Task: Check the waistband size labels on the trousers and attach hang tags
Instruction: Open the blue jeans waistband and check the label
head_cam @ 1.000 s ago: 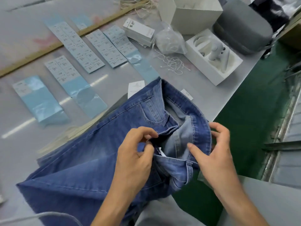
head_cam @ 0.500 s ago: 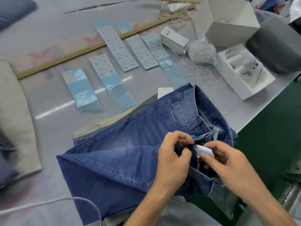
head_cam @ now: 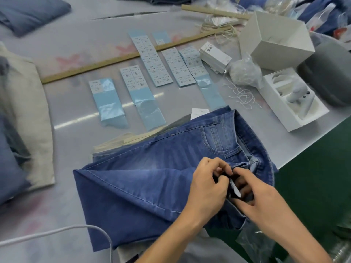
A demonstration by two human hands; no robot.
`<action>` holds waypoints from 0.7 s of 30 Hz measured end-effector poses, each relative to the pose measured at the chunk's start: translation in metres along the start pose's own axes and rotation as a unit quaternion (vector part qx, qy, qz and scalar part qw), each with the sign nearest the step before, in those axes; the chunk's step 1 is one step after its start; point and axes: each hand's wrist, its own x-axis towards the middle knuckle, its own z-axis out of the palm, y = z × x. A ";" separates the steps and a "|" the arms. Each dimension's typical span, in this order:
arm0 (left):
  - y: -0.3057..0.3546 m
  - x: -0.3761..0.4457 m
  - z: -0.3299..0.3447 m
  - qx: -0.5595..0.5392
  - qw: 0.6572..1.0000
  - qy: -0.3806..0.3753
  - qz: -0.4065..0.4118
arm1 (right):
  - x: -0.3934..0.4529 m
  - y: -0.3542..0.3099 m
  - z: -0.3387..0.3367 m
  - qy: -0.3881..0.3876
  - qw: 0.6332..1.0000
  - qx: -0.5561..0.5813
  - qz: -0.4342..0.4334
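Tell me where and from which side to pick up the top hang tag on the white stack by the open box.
Pinch the top hang tag by its long edges, coming down from above. It lies flat on the stack, its near end overhanging slightly, while the white box and a plastic bag crowd the right side.

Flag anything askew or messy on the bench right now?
Mostly orderly. The jeans overhang the table edge at the waistband, where both hands work. Loose white strings lie tangled beside the open white box. One sticker strip lies across the wooden ruler. No damage visible.
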 end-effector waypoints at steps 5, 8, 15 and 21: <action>0.004 0.004 0.000 0.047 0.999 -0.021 0.001 | 0.003 0.009 -0.001 0.076 0.996 0.053 0.009; 0.008 0.001 -0.002 0.093 0.995 -0.036 0.000 | 0.013 0.011 -0.008 0.014 0.996 0.085 0.008; 0.022 -0.010 0.004 0.225 0.974 -0.010 -0.007 | 0.039 0.021 -0.032 -0.132 0.965 0.224 0.038; 0.031 -0.019 0.029 0.322 0.943 0.086 -0.014 | 0.049 0.033 -0.030 -0.134 0.933 0.327 0.065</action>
